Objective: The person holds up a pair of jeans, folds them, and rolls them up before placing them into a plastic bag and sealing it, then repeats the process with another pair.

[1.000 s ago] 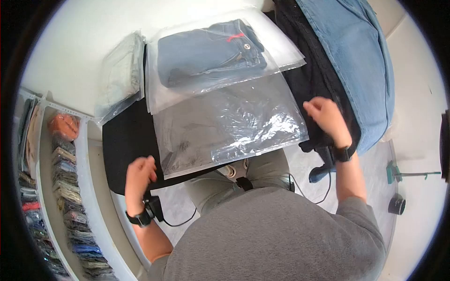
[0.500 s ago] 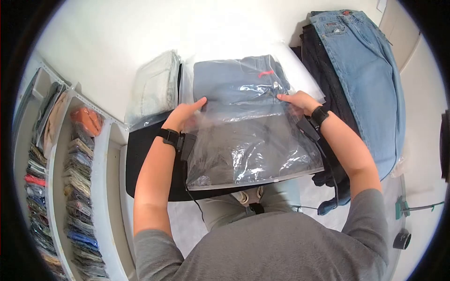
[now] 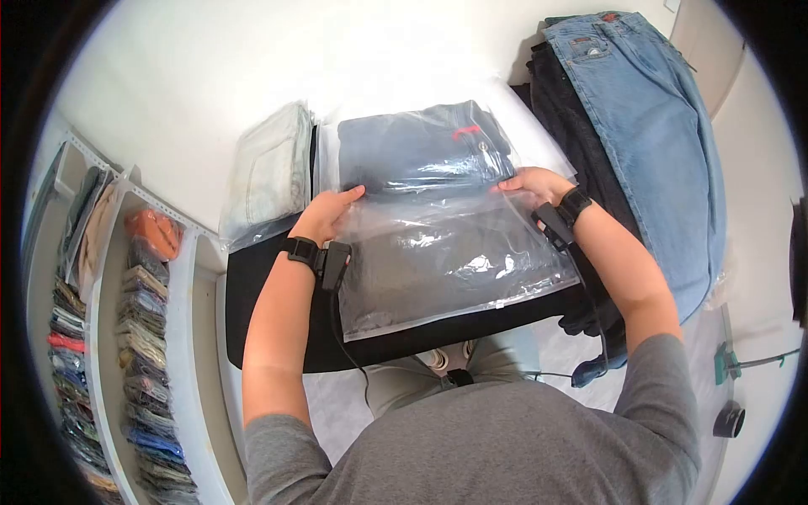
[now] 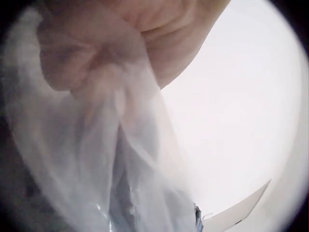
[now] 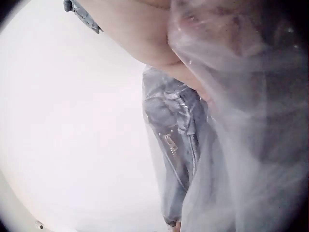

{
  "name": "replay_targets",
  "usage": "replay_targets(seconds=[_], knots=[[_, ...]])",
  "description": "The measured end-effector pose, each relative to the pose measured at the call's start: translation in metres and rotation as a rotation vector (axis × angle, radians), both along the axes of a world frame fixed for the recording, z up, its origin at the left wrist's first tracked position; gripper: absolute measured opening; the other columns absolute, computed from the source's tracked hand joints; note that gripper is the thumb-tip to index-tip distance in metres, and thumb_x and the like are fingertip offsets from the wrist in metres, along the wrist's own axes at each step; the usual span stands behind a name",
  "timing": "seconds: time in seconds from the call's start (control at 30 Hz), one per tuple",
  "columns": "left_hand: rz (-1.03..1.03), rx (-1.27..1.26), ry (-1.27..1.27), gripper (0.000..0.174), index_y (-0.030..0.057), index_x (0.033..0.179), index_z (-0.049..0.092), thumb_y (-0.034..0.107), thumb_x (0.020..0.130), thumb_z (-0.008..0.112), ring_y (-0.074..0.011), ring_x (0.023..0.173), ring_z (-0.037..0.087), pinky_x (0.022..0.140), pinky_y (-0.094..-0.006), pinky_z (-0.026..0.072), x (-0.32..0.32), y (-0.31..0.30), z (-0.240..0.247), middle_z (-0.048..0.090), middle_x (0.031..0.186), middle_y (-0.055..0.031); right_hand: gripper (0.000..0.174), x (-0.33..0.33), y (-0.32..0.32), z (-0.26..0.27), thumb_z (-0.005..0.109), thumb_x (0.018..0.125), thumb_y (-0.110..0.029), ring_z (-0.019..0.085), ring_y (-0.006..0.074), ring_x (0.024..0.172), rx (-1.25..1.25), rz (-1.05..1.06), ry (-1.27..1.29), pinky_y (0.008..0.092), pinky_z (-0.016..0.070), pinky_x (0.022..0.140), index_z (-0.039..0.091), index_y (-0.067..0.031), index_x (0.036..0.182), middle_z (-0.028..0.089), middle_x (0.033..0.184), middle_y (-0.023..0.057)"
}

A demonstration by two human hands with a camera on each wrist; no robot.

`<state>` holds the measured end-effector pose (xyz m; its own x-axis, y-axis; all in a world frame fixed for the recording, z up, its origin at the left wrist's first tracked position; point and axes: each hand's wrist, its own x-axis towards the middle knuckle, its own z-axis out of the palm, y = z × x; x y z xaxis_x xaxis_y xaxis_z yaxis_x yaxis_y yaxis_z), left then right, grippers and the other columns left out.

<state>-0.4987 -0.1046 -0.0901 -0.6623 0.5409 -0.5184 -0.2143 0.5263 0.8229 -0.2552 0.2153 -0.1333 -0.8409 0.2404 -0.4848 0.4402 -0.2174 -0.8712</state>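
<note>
Folded blue jeans [image 3: 404, 151] with a red mark lie inside a clear plastic bag [image 3: 454, 252] in the head view. The left hand [image 3: 326, 212] grips the bag's left side, thumb on top by the jeans' lower corner. At the right side the right hand [image 3: 539, 185] pinches the bag the same way, its thumb beside the jeans. Plastic covers the fingers of the left hand [image 4: 106, 53] in the left wrist view. In the right wrist view the right hand [image 5: 154, 38] is partly behind the plastic, near the bagged jeans [image 5: 169, 116].
A bagged pair of pale jeans [image 3: 273, 172] lies at the left on the black table surface [image 3: 278, 324]. Blue jeans [image 3: 644, 143] are stacked over black garments [image 3: 589, 151] at the right. Shelves of bagged clothes [image 3: 151, 353] stand far left; a cable hangs from each wrist.
Both hands have moved from beside the bag's lower edge to its two sides and taken hold of it. Most recently the bag's lower part has shifted slightly, and its shine has changed.
</note>
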Motion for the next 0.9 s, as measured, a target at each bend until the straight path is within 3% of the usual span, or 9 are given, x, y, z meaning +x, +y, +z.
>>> replay_targets(seconds=[0.1, 0.13, 0.17, 0.3, 0.4, 0.63, 0.83, 0.87, 0.9], knots=[[-0.054, 0.074, 0.088, 0.024, 0.0061, 0.082, 0.054, 0.026, 0.084, 0.066, -0.0107, 0.047, 0.035, 0.040, -0.0290, 0.0245, -0.013, 0.006, -0.002, 0.039, 0.059, 0.0028, 0.037, 0.003, -0.024, 0.027, 0.060, 0.087, -0.007, 0.055, 0.0181, 0.095, -0.018, -0.173, 0.118, 0.0367, 0.0508, 0.064, 0.049, 0.0013, 0.121, 0.062, 0.115, 0.0104], [-0.055, 0.075, 0.087, 0.024, 0.0061, 0.082, 0.054, 0.026, 0.084, 0.066, -0.0107, 0.047, 0.035, 0.040, -0.0290, 0.0245, -0.008, 0.009, 0.001, 0.039, 0.059, 0.0028, 0.042, 0.001, -0.016, 0.020, 0.058, 0.088, -0.004, 0.057, 0.0172, 0.101, 0.006, -0.217, 0.114, 0.0313, 0.0460, 0.086, 0.039, -0.0033, 0.126, 0.063, 0.110, 0.0094], [-0.015, 0.165, 0.071, 0.021, 0.0078, 0.080, 0.052, 0.024, 0.084, 0.066, -0.0092, 0.044, 0.032, 0.039, -0.0280, 0.0207, 0.000, 0.011, 0.008, 0.036, 0.056, 0.0045, 0.042, 0.000, -0.013, 0.020, 0.058, 0.088, -0.004, 0.057, 0.0172, 0.101, 0.008, -0.217, 0.111, 0.0313, 0.0460, 0.086, 0.039, -0.0033, 0.126, 0.063, 0.110, 0.0094], [0.030, 0.392, 0.074, 0.017, 0.0100, 0.078, 0.051, 0.019, 0.084, 0.064, -0.0060, 0.043, 0.030, 0.038, -0.0255, 0.0191, 0.016, 0.003, 0.031, 0.034, 0.055, 0.0070, 0.032, 0.014, -0.023, 0.049, 0.054, 0.090, -0.003, 0.058, 0.0091, 0.080, -0.018, -0.195, 0.242, 0.0217, 0.0497, 0.060, 0.044, -0.0034, 0.120, 0.063, 0.104, 0.0076], [-0.080, 0.506, 0.185, 0.016, 0.0107, 0.079, 0.053, 0.019, 0.084, 0.065, -0.0044, 0.043, 0.030, 0.038, -0.0237, 0.0196, 0.025, -0.019, 0.027, 0.036, 0.056, 0.0079, 0.017, 0.036, -0.048, 0.070, 0.054, 0.090, -0.007, 0.043, 0.0020, 0.051, -0.063, -0.202, 0.322, 0.0177, 0.0341, 0.039, 0.057, -0.0020, 0.107, 0.065, 0.096, 0.0024], [-0.126, 0.225, -0.096, 0.015, 0.0079, 0.087, 0.059, 0.022, 0.086, 0.064, -0.0020, 0.046, 0.032, 0.041, -0.0203, 0.0234, 0.112, -0.108, 0.000, 0.043, 0.064, 0.0084, 0.025, 0.126, -0.112, 0.054, 0.055, 0.089, -0.006, 0.036, 0.0001, 0.046, -0.075, -0.096, 0.098, 0.0154, 0.0242, 0.035, 0.049, -0.0033, 0.114, 0.065, 0.095, 0.0043], [0.006, 0.150, 0.124, 0.037, -0.0020, 0.121, 0.049, 0.017, 0.090, 0.057, -0.0037, 0.053, 0.047, 0.042, -0.0174, 0.0327, 0.128, -0.173, -0.023, 0.051, 0.072, 0.0019, 0.030, 0.186, -0.097, 0.017, 0.055, 0.093, -0.014, 0.053, 0.0058, 0.055, 0.000, -0.138, 0.053, 0.0163, 0.0397, 0.049, 0.050, -0.0026, 0.120, 0.065, 0.081, 0.0077], [0.004, 0.146, 0.121, 0.037, -0.0020, 0.121, 0.049, 0.017, 0.090, 0.057, -0.0037, 0.053, 0.047, 0.042, -0.0174, 0.0327, 0.130, -0.175, -0.024, 0.051, 0.072, 0.0019, 0.034, 0.191, -0.094, 0.014, 0.057, 0.091, -0.012, 0.055, 0.0078, 0.060, 0.284, -0.189, 0.143, 0.0188, 0.0432, 0.054, 0.049, -0.0034, 0.123, 0.065, 0.085, 0.0083], [-0.117, 0.088, 0.555, 0.043, -0.0006, 0.124, 0.048, 0.013, 0.086, 0.061, -0.0113, 0.073, 0.049, 0.059, -0.0229, 0.0366, 0.135, -0.175, -0.023, 0.052, 0.089, -0.0029, 0.039, 0.195, -0.094, 0.011, 0.059, 0.088, -0.010, 0.058, 0.0097, 0.066, 0.570, -0.238, 0.230, 0.0212, 0.0466, 0.058, 0.048, -0.0042, 0.125, 0.065, 0.088, 0.0089]])
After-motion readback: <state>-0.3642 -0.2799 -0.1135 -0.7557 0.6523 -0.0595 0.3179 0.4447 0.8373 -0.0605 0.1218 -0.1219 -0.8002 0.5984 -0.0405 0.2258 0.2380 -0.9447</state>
